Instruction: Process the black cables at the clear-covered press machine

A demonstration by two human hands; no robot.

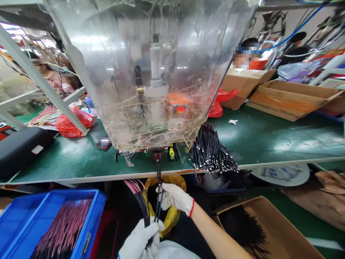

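Both my hands wear white gloves and are below the table's front edge. My left hand (141,239) is closed around a bundle of black cables (144,207) with pink ends fanning up to the left. My right hand (175,198) pinches a single black cable (159,180) that runs straight up into the red clamp (157,155) at the base of a machine. A clear plastic guard (151,72) encloses the machine, and loose wire scraps lie inside it.
A heap of black cables (211,151) lies on the green table (269,136) right of the machine. A blue bin (16,219) of pink-tipped cables is lower left, a cardboard box (269,230) of black cables lower right. Red bags, open boxes and other people are behind.
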